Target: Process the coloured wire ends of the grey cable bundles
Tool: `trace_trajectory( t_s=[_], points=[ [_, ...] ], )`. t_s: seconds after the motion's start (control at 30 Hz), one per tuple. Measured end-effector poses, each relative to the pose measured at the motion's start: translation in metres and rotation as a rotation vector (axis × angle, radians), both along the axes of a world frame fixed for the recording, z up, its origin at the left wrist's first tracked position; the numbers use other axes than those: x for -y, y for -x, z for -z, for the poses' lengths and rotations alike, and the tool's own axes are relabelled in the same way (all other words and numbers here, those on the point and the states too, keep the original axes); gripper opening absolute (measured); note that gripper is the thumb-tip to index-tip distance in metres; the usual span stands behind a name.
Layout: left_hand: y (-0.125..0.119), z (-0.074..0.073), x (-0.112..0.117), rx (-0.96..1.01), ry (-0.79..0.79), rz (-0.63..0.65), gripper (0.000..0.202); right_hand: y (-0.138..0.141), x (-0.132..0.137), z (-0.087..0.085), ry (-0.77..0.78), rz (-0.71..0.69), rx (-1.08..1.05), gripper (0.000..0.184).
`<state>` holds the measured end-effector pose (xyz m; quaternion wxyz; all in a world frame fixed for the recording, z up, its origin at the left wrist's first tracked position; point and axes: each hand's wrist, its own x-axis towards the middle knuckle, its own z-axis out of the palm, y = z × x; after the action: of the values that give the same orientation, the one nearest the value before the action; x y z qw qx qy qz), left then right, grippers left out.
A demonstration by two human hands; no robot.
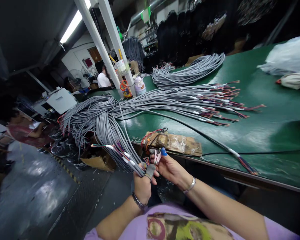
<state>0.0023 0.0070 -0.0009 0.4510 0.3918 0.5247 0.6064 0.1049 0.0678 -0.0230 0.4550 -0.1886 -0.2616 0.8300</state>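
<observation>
My left hand [143, 185] is closed around several grey cables [133, 163] near the table's front edge; a grey cover sits on its thumb. Short coloured wire ends [147, 160] poke up beside that thumb. Between the fingers of my right hand [173, 169] is a pale pink clothes peg [157, 156], close to those wire ends. A blue cover caps the right thumb. White sleeves and coloured wires [120, 148] show on other cable ends left of my hands. Just behind the hands lies a worn wooden block [178, 144] with red and black leads.
A long grey cable bundle [150, 100] spans the green table [270, 133], one cable reaching toward the right front. Behind it are a cable coil [187, 73], a post with orange scissors [125, 87] and a bottle [140, 86]. White plastic bags [287, 55] lie right. Two people sit at left.
</observation>
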Motion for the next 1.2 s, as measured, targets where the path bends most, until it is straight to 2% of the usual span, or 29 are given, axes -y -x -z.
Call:
trace_trajectory(
  t_s=[0.1, 0.27, 0.37, 0.53, 0.83, 0.9, 1.0, 1.1, 1.2],
  points=[
    [0.001, 0.001, 0.0, -0.025, 0.014, -0.006, 0.03, 0.003, -0.001, -0.003, 0.118, 0.066, -0.027, 0.035],
    [0.005, 0.008, 0.002, -0.07, 0.017, 0.021, 0.03, 0.005, 0.0, -0.005, 0.191, 0.156, -0.025, 0.028],
    [0.007, 0.009, 0.003, -0.077, 0.006, 0.031, 0.029, 0.005, 0.002, -0.005, 0.218, 0.134, -0.038, 0.029],
    [0.01, 0.009, 0.008, -0.089, 0.011, 0.039, 0.032, 0.002, 0.006, 0.0, 0.178, 0.078, -0.066, 0.037],
    [0.028, 0.008, 0.019, -0.056, -0.005, 0.093, 0.028, -0.015, 0.008, 0.009, 0.209, 0.018, -0.035, 0.033],
    [0.032, 0.007, 0.019, -0.005, -0.022, 0.129, 0.03, -0.021, 0.011, 0.01, 0.168, -0.017, 0.007, 0.032],
    [0.038, 0.003, 0.019, 0.059, -0.038, 0.166, 0.037, -0.031, 0.015, 0.009, 0.029, -0.065, 0.142, 0.032],
    [0.043, -0.003, 0.021, 0.088, -0.028, 0.197, 0.04, -0.038, 0.021, 0.003, -0.152, -0.079, 0.335, 0.03],
    [0.047, -0.007, 0.023, 0.099, -0.031, 0.256, 0.046, -0.037, 0.03, -0.01, -0.386, -0.136, 0.469, 0.03]
  ],
)
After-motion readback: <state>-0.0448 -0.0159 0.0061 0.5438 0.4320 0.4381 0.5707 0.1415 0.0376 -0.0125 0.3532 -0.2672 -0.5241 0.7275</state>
